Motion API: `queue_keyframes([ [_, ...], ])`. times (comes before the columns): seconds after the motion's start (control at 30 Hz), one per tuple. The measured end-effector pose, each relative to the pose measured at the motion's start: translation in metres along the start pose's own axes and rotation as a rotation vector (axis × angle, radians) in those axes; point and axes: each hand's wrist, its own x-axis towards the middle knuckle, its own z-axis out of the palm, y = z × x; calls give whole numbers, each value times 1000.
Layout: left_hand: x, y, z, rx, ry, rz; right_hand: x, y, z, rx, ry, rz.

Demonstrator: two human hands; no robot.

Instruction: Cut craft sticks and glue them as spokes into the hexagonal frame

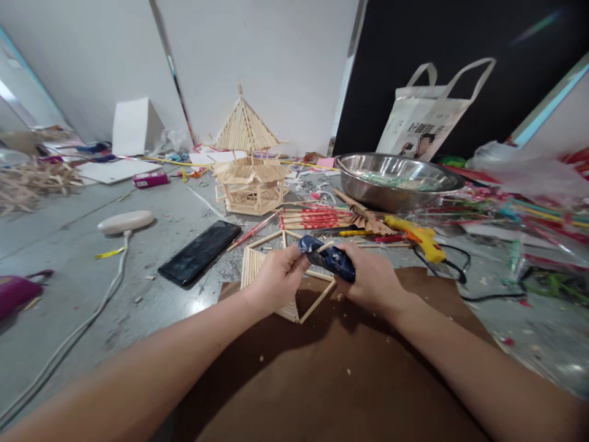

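Observation:
My left hand (275, 277) is closed in a pinch on a thin wooden stick (324, 247), whose end pokes into the jaws of a dark blue cutter (327, 258). My right hand (373, 281) is wrapped round that cutter. Both hands hover over a flat hexagonal frame of wooden sticks (257, 261), partly filled with a panel of sticks, lying at the far edge of a brown board (331, 362).
A stick pagoda model (249, 161) stands behind. A black phone (200, 252), red chopstick packets (315, 217), a yellow glue gun (416, 234) with its black cord, a steel bowl (396, 179), a white bag (430, 110) and a white cable (92, 307) lie around.

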Motion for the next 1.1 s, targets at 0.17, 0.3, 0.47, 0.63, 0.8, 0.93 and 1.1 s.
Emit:
queue_keyframes([
  [0.17,-1,-2,1,12,25,0,1,-4,-6,-4,-57,43],
  [0.3,-1,-3,2,-10,49,-9,0,-6,-7,-27,-55,64],
  [0.47,1,-2,4,-142,41,-25,3,-2,-4,-19,15,9],
  [0.63,1,-1,5,-407,-110,-125,5,4,-4,30,42,-86],
  [0.8,1,-4,2,-599,-239,-218,4,4,-5,49,29,-105],
  [0.93,2,-3,0,-687,-312,-247,3,4,-6,40,17,-103],
  [1.1,2,-3,-1,-710,-336,-264,2,5,-6,26,0,-112],
])
